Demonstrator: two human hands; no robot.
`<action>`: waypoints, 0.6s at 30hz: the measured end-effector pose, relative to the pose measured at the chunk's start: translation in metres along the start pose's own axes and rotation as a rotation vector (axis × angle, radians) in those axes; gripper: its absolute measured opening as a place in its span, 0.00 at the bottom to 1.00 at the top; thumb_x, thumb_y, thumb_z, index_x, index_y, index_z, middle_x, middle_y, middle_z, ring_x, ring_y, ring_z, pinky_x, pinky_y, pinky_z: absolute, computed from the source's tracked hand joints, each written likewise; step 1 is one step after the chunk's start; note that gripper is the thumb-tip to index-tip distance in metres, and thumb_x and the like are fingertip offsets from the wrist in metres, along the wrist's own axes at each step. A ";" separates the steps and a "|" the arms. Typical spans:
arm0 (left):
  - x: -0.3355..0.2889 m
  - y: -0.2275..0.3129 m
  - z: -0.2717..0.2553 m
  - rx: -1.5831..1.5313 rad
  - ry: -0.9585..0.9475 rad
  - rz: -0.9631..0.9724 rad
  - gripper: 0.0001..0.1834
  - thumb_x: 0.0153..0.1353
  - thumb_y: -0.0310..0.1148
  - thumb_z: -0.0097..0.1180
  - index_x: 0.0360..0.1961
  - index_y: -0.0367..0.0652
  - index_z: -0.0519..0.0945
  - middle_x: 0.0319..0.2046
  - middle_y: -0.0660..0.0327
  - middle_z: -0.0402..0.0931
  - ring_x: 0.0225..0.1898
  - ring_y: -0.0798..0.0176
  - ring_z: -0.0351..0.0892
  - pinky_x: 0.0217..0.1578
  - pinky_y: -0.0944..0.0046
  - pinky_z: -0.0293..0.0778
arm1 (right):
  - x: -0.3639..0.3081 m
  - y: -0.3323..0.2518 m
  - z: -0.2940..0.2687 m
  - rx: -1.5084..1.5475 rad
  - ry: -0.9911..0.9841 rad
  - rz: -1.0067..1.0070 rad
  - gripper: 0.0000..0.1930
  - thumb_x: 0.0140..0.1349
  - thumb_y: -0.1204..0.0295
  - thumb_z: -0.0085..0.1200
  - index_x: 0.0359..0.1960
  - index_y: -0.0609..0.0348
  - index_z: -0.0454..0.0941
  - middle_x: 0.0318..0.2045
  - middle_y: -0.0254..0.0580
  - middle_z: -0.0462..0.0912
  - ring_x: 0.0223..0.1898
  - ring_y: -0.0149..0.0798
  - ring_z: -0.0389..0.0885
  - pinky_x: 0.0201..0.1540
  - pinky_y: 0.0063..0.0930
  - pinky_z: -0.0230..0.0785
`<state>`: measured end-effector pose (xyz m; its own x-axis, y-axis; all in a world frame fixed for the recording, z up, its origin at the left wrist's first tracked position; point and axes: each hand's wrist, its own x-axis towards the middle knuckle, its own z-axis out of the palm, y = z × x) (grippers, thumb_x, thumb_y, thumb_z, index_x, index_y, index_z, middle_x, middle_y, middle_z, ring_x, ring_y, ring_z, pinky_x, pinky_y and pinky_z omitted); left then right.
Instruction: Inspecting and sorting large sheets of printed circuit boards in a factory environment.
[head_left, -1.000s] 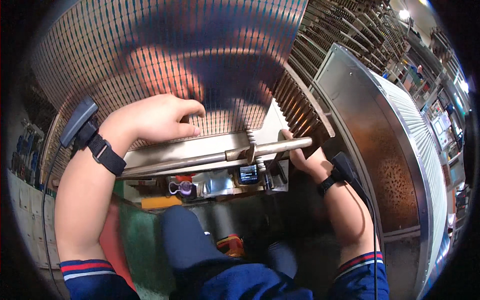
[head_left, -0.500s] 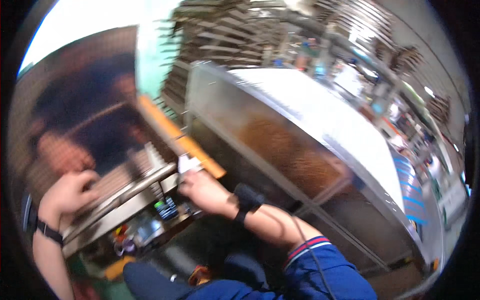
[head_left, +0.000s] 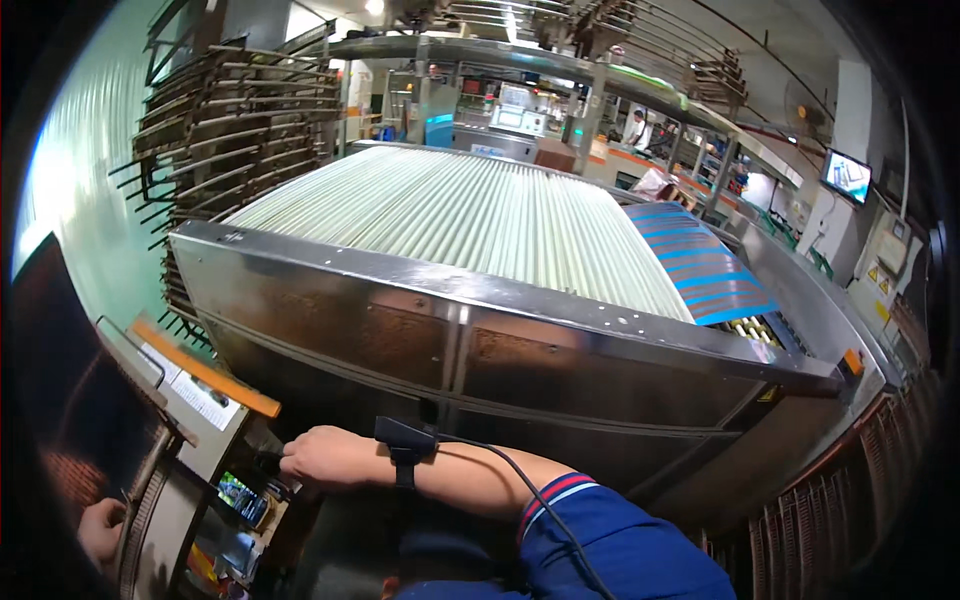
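At the lower left, my left hand (head_left: 102, 528) is curled beside a curved, slotted rail (head_left: 152, 495), under a large dark glossy panel (head_left: 80, 370). Its wrist is out of view, and I cannot make out whether anything is between its fingers. My right hand (head_left: 325, 455) is at the lower middle, fingers curled in and tips partly hidden, next to a pale desk top (head_left: 195, 450). What it holds, if anything, does not show. A black device (head_left: 405, 436) with a cable is strapped to my right wrist.
A wide metal machine frame (head_left: 440, 275) stands ahead, bearing a pale ribbed bed (head_left: 430, 215) and a blue-striped brown panel (head_left: 700, 262). An orange bar (head_left: 205, 368) and paper sheet (head_left: 203, 400) lie by the desk. Slotted racks (head_left: 240, 130) stand left, others (head_left: 835, 500) lower right.
My view has swung right and up, so the machine fills the middle. The dark panel and left hand now sit at the left edge. A white item by my right hand no longer shows.
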<state>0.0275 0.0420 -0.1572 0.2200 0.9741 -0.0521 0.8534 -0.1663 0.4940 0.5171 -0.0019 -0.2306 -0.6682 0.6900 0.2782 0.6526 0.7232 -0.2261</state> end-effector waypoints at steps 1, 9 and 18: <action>0.001 0.013 0.004 0.013 0.027 -0.016 0.14 0.51 0.31 0.68 0.37 0.35 0.83 0.27 0.52 0.84 0.29 0.65 0.82 0.33 0.63 0.76 | -0.005 0.004 -0.014 -0.013 0.018 0.006 0.04 0.56 0.71 0.56 0.30 0.55 0.76 0.31 0.43 0.79 0.37 0.50 0.82 0.39 0.43 0.74; 0.009 -0.028 0.010 0.040 0.115 -0.030 0.13 0.47 0.25 0.63 0.36 0.32 0.82 0.30 0.54 0.85 0.33 0.63 0.83 0.38 0.59 0.78 | -0.033 0.006 -0.031 -0.006 0.101 -0.027 0.04 0.56 0.70 0.54 0.28 0.56 0.77 0.26 0.46 0.81 0.34 0.54 0.83 0.34 0.47 0.75; 0.009 -0.065 -0.001 0.119 0.115 0.154 0.08 0.49 0.26 0.65 0.32 0.35 0.82 0.26 0.51 0.82 0.30 0.57 0.81 0.35 0.56 0.76 | -0.044 0.018 -0.010 0.115 0.080 0.061 0.06 0.57 0.71 0.56 0.31 0.58 0.76 0.27 0.51 0.80 0.34 0.59 0.81 0.34 0.49 0.74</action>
<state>-0.0263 0.0612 -0.1892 0.3021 0.9458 0.1188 0.8652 -0.3244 0.3823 0.5619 -0.0200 -0.2372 -0.5949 0.7315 0.3333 0.6429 0.6818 -0.3490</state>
